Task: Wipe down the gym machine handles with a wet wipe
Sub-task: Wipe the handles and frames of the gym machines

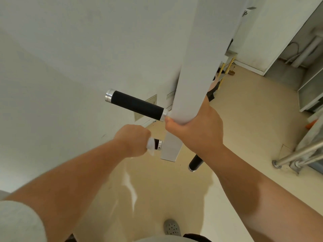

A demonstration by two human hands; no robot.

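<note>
A white wet wipe [150, 144] is clenched by the left hand [132, 139] around a black silver-collared handle [157, 143] on the white square post [190, 67], which is gripped by the right hand [195, 130].

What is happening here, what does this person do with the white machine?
A person is wiping a gym machine. The left hand grips a white wet wipe around the lower left black handle, close to the white square post. The right hand holds that post. The upper black foam handle with a silver cap and the lower right black handle have no hand on them.
</note>
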